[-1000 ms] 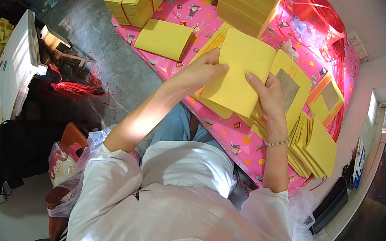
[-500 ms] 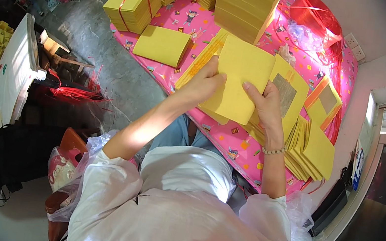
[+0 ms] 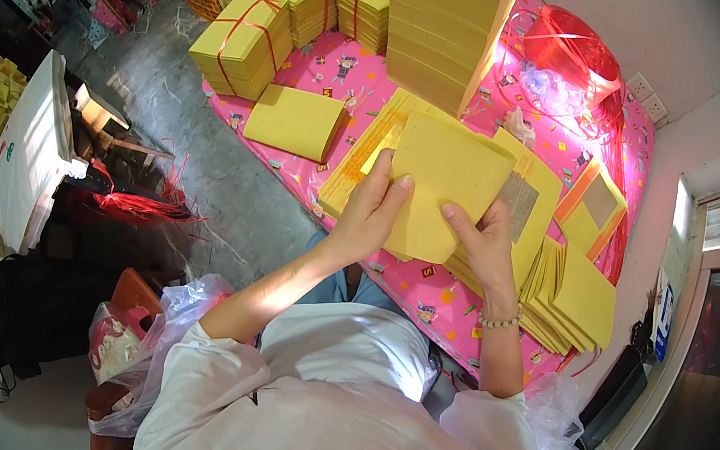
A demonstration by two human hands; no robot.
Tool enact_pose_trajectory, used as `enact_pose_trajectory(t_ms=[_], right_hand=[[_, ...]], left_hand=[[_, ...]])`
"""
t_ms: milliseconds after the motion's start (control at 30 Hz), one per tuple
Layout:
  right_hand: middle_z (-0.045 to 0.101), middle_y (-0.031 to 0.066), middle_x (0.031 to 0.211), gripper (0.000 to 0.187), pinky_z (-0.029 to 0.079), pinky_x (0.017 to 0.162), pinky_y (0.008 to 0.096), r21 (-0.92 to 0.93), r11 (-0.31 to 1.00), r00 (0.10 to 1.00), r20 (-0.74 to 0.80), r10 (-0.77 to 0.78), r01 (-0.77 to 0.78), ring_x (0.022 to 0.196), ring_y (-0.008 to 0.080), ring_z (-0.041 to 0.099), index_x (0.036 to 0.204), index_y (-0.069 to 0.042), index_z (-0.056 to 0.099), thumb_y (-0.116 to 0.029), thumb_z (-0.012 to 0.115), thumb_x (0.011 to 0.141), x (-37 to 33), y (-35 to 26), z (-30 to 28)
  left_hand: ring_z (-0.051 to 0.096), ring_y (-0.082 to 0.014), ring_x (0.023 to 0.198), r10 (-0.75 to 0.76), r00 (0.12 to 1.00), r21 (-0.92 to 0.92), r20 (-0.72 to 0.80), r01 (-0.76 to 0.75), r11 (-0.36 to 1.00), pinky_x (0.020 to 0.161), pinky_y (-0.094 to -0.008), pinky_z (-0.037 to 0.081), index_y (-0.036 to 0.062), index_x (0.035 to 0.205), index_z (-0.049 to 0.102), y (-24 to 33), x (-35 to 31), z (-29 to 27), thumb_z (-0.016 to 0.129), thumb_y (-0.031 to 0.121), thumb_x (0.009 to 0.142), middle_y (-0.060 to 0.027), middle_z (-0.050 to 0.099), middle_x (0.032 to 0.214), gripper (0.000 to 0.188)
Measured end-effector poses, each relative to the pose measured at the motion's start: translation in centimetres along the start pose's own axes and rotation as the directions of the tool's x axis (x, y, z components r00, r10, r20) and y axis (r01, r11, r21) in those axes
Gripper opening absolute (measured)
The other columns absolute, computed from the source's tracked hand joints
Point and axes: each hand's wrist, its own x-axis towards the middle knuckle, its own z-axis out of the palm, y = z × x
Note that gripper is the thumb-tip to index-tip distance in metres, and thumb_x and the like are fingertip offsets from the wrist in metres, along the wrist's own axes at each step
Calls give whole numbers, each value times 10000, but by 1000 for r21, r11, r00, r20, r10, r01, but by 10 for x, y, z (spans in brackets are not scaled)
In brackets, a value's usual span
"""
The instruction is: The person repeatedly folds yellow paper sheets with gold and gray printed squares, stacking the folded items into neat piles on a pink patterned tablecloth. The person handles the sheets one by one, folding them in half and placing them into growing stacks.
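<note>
Between my hands is a folded piece of yellow joss paper, tilted above the table. My left hand pinches its left edge, thumb on top. My right hand grips the right edge, its thumb lying across the face; the fingers beneath are partly hidden. Under the held paper lie stacked yellow sheets with orange markings. Beside my right hand is a yellow sheet with a grey patch. Folded yellow papers are fanned out at the table's right side. A folded yellow packet rests to the left.
Bundles tied with red string and a tall yellow stack stand at the back of the pink-covered table. A red ribbon roll and an orange-bordered sheet are on the right. Another, white-topped table stands left.
The view has shifted slightly, so the table sits lower in the picture. My left hand has moved along the paper's edge, with its thumb more upright. Both hands keep hold of the paper.
</note>
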Motion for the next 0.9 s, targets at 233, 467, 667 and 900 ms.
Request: enact_pose_trajectory(t_ms=[233,467,667,900], right_hand=[[636,65,1151,356,492,876,276,4,999,999,-5,-51,51,1026,116,596,1239,21,542,-116,643,926,-4,2,3],[652,57,1116,337,491,858,261,34,999,999,-31,-15,16,984,98,598,1228,31,568,-175,604,963,-2,14,7],[674,42,1039,292,493,796,240,28,992,988,-100,-118,122,909,79,606,1165,31,620,-180,605,964,0,7,11],[688,6,905,254,475,725,217,-53,998,980,-193,-48,39,815,41,591,1049,31,681,-197,609,964,3,7,6]], left_hand=[[563,-124,1027,-60,998,-113,-2,59,992,874,-280,455,-3,1274,433,11,-2,-2,429,105,1009,-86,587,1125,286],[538,-112,1086,-112,993,-184,-22,106,977,918,-267,438,-8,1300,429,9,-8,-6,440,94,1007,-79,566,1190,310],[556,-92,1018,-180,984,-155,-15,176,972,871,-252,450,-7,1268,458,11,-12,-13,458,93,996,-61,585,1133,290],[544,-62,936,-231,973,-131,26,232,964,812,-235,445,5,1168,506,7,-19,-19,484,94,978,-22,590,1020,211]])
